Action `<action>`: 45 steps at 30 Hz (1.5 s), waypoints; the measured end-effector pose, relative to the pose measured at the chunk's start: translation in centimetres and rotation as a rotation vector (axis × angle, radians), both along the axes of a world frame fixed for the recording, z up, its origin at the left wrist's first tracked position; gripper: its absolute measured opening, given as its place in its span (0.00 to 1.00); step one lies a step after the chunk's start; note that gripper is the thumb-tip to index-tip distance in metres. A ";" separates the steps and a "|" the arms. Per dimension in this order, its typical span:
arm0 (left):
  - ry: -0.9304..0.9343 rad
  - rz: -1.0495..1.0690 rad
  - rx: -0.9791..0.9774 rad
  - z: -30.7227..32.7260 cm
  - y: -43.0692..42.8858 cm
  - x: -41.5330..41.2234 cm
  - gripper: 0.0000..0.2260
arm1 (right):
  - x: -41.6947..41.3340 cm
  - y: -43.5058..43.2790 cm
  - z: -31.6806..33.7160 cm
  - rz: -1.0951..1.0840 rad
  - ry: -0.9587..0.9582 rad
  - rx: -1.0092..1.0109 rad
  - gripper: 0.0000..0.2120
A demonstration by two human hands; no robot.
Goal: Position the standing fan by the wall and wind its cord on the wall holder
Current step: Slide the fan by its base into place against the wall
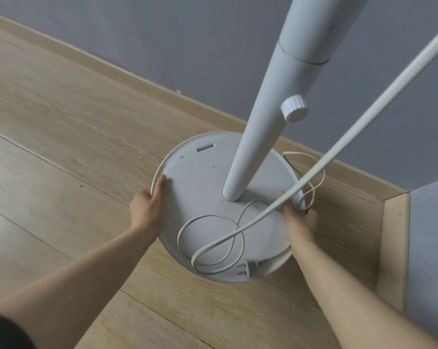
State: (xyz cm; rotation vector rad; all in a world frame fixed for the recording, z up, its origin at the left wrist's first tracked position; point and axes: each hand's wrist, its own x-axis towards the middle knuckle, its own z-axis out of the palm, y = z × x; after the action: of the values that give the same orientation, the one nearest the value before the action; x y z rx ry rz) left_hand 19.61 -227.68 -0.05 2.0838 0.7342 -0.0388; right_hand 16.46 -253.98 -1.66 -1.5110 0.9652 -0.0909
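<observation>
The white standing fan's round base (202, 177) sits on the wooden floor close to the grey wall. Its pole (265, 117) rises from the middle, with a white knob (294, 108) on its side. My left hand (148, 205) grips the base's left rim, thumb on top. My right hand (297, 216) grips the right rim. The white cord (213, 238) lies in loose loops on the base, its plug (249, 267) near the front edge. One stretch of cord (364, 117) runs up to the upper right, out of view. No wall holder is visible.
A wooden skirting board (112, 69) runs along the grey wall (162, 34) behind the fan. On the right, a grey wall corner (427, 248) juts out with its own skirting (394, 248). Bare wooden floor (49, 147) spreads to the left.
</observation>
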 end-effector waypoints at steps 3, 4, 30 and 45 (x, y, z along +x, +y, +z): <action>-0.007 -0.006 0.012 -2.1 0.4 0.5 0.25 | 0.4 0.3 -2.1 0.019 0.013 -0.020 0.17; -0.009 -0.006 0.015 -2.8 0.6 0.6 0.25 | 0.6 0.5 -2.7 0.027 0.019 -0.029 0.17; -0.007 -0.063 0.047 -10.7 2.3 3.2 0.26 | 3.4 1.5 -9.8 0.144 0.078 -0.340 0.24; 0.049 -0.528 0.384 -9.0 5.2 3.2 0.22 | 4.6 2.5 -9.5 0.298 0.211 -0.841 0.31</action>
State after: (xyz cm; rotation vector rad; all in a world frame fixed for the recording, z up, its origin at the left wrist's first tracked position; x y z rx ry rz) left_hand 22.82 -222.50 -9.01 2.6040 0.2070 -0.2594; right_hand 21.08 -251.48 -11.13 -2.4651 0.8948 -0.1344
